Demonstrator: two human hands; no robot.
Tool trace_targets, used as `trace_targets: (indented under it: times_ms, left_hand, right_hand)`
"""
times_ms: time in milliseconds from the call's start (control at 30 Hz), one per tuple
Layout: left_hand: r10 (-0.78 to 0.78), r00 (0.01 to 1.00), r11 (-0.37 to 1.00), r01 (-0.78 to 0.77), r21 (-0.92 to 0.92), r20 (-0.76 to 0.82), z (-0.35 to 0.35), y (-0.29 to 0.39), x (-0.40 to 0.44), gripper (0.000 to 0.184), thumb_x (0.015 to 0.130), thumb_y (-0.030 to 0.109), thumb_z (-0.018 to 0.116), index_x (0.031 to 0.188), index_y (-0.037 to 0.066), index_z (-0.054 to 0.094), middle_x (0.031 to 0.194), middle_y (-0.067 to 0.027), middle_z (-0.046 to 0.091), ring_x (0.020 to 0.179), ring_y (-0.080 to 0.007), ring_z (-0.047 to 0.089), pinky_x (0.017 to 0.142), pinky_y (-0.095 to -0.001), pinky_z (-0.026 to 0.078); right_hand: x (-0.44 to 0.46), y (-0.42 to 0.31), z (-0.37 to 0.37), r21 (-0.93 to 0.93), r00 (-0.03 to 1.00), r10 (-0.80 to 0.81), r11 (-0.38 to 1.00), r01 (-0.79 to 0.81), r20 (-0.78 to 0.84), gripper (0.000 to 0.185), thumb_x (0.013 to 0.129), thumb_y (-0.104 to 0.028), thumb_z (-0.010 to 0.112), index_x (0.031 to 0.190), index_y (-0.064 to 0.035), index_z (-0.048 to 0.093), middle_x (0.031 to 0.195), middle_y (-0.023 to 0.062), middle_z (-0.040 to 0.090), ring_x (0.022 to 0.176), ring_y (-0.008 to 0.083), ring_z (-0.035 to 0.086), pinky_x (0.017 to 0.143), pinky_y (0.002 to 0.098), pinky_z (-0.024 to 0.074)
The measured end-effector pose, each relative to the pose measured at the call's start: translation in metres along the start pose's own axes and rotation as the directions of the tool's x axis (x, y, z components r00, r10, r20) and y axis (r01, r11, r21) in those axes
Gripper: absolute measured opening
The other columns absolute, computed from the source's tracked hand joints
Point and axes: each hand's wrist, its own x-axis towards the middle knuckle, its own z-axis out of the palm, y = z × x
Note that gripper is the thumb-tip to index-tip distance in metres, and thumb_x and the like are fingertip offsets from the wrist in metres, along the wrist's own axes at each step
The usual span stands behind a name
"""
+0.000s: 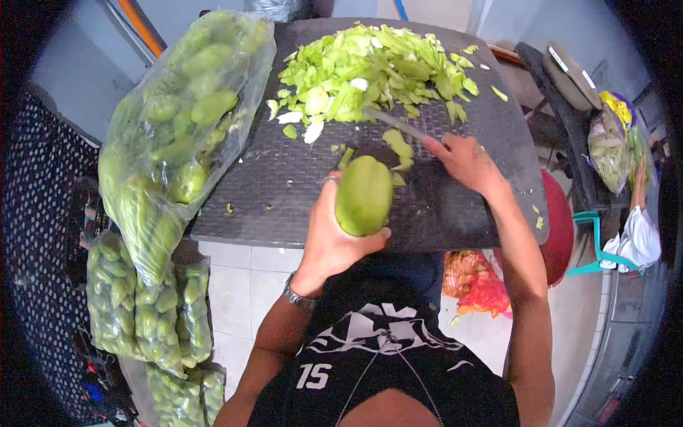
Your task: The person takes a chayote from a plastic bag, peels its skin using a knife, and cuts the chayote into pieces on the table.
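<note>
My left hand (331,231), with a ring and a wristwatch, is wrapped round a green chayote (364,196) above the table's near edge. The chayote is smooth and slightly blurred. In my right hand (466,162) is a knife (395,123), its blade pointing left toward the peel pile and apart from the chayote. The knife's handle is mostly hidden by my fingers. A large heap of pale green peelings (377,67) covers the far middle of the dark woven-pattern table (242,203). Looser peel strips (400,149) lie between the chayote and the knife.
A big clear bag of green chayotes (171,128) leans over the table's left side. Smaller filled bags (146,306) stand on the floor below it. To the right are a red round object (558,220), a teal stool (587,245) and bagged goods (612,146). A red-orange bag (473,281) lies under the table.
</note>
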Motion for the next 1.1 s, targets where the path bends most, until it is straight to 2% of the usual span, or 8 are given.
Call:
trace_targets:
  times_ms: [100, 367, 500, 667, 700, 800, 900, 1100]
  left_hand:
    - [-0.192, 0.979, 0.882, 0.203, -0.425, 0.068, -0.007, -0.024, 0.011, 0.079, 0.066, 0.007, 0.091, 0.133, 0.001, 0.049, 0.12, -0.0094, 0.065, 0.109, -0.0192, 0.064, 0.095, -0.034, 0.051]
    - [-0.265, 0.932, 0.429, 0.343, -0.836, 0.246, -0.015, -0.035, 0.022, 0.063, 0.081, 0.013, 0.078, 0.137, -0.002, 0.052, 0.114, -0.0167, 0.069, 0.089, -0.0279, 0.072, 0.077, -0.0412, 0.061]
    - [-0.052, 0.896, 0.416, 0.42, -0.807, 0.44, -0.02, -0.076, 0.013, 0.067, 0.092, 0.032, 0.07, 0.147, 0.002, 0.047, 0.131, -0.0216, 0.064, 0.102, -0.0361, 0.071, 0.081, -0.0482, 0.063]
    - [-0.293, 0.846, 0.396, 0.532, -0.749, 0.446, -0.012, -0.081, 0.016, 0.072, 0.103, 0.055, 0.042, 0.157, 0.008, 0.035, 0.148, -0.0224, 0.054, 0.126, -0.044, 0.06, 0.086, -0.0521, 0.062]
    - [-0.357, 0.821, 0.222, 0.537, -0.814, 0.445, -0.011, -0.083, 0.019, 0.073, 0.101, 0.052, 0.05, 0.157, 0.008, 0.035, 0.146, -0.0221, 0.055, 0.124, -0.0418, 0.062, 0.084, -0.0498, 0.062]
    - [-0.106, 0.879, 0.513, 0.448, -0.732, 0.464, -0.02, -0.081, 0.012, 0.086, 0.083, 0.042, 0.075, 0.152, 0.004, 0.041, 0.138, -0.0212, 0.061, 0.118, -0.0329, 0.066, 0.081, -0.0417, 0.062]
    - [0.049, 0.874, 0.705, 0.312, -0.636, 0.484, -0.022, -0.045, 0.008, 0.098, 0.055, 0.026, 0.091, 0.14, -0.004, 0.052, 0.127, -0.0192, 0.067, 0.105, -0.0242, 0.07, 0.075, -0.0349, 0.061]
    - [-0.082, 0.954, 0.426, 0.296, -0.855, 0.289, -0.015, -0.037, 0.015, 0.078, 0.08, 0.018, 0.082, 0.145, -0.004, 0.044, 0.124, -0.0191, 0.067, 0.105, -0.0326, 0.07, 0.082, -0.0487, 0.065]
  right_hand:
    - [0.008, -0.009, -0.019, -0.053, 0.899, 0.293, 0.955, -0.292, 0.326, 0.086, 0.096, -0.077, 0.045, 0.093, 0.005, 0.072, 0.099, 0.0333, 0.07, 0.1, 0.0469, 0.068, 0.087, 0.0519, 0.0493]
    - [-0.032, -0.06, -0.013, 0.276, 0.993, -0.094, 0.959, 0.071, 0.069, 0.065, 0.095, -0.064, 0.06, 0.09, 0.0001, 0.066, 0.073, 0.0278, 0.064, 0.076, 0.0473, 0.067, 0.068, 0.0535, 0.0501]
    - [-0.058, -0.089, -0.019, 0.21, 0.909, -0.415, 0.892, 0.399, 0.032, 0.063, 0.089, -0.066, 0.067, 0.095, -0.0032, 0.059, 0.067, 0.0235, 0.064, 0.07, 0.0485, 0.066, 0.06, 0.0545, 0.051]
    - [-0.061, -0.099, -0.029, 0.119, 0.85, -0.526, 0.846, 0.519, 0.033, 0.064, 0.086, -0.069, 0.068, 0.093, -0.0054, 0.058, 0.064, 0.0205, 0.063, 0.067, 0.0459, 0.067, 0.059, 0.0539, 0.0522]
    - [-0.061, -0.097, -0.03, 0.115, 0.845, -0.533, 0.843, 0.526, 0.039, 0.064, 0.086, -0.069, 0.068, 0.093, -0.0059, 0.059, 0.064, 0.0202, 0.063, 0.067, 0.0455, 0.068, 0.059, 0.054, 0.0523]
    - [-0.054, -0.083, -0.017, 0.135, 0.83, -0.556, 0.819, 0.558, -0.056, 0.064, 0.086, -0.069, 0.068, 0.09, -0.0053, 0.06, 0.066, 0.021, 0.064, 0.068, 0.046, 0.068, 0.06, 0.0536, 0.0526]
    - [-0.019, -0.038, -0.009, 0.118, 0.983, -0.181, 0.976, 0.182, -0.018, 0.061, 0.097, -0.062, 0.059, 0.092, -0.0012, 0.066, 0.075, 0.0261, 0.065, 0.075, 0.0475, 0.068, 0.063, 0.0532, 0.0509]
    - [-0.014, -0.02, -0.013, 0.141, 0.976, 0.044, 0.987, -0.076, 0.213, 0.069, 0.101, -0.061, 0.054, 0.082, 0.0043, 0.066, 0.075, 0.0292, 0.064, 0.081, 0.0486, 0.068, 0.069, 0.0507, 0.0499]
